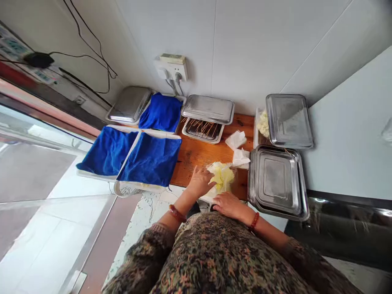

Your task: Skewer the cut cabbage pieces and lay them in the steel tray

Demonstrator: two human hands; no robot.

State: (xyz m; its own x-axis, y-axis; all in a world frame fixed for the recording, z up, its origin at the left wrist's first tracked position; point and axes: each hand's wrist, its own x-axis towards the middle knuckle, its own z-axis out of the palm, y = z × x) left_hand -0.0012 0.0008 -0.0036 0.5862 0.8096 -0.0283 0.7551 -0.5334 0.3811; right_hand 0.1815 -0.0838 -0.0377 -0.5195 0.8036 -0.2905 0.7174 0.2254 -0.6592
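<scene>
A pale yellow, leafy-looking vegetable (223,174) lies in a loose heap at the front edge of the wooden table, with what looks like clear plastic around it. My left hand (200,183) is at the heap's left side, fingers and thumb apart, the thumb pointing at the yellow part. Along the near edge, my right hand (229,205) rests low with its fingers stretched to the left. Neither hand visibly grips anything, though some fingertips are hard to make out. White tissues (241,157) lie just behind the heap.
Stacked metal trays (277,181) stand at the right. Behind them a tilted metal lid (289,120) leans over a container of pale food (262,123). Skewers (202,127) lie in a half-covered tray at the back. Blue cloths (150,159) cover containers on the left. A wall socket (173,67) holds plugs.
</scene>
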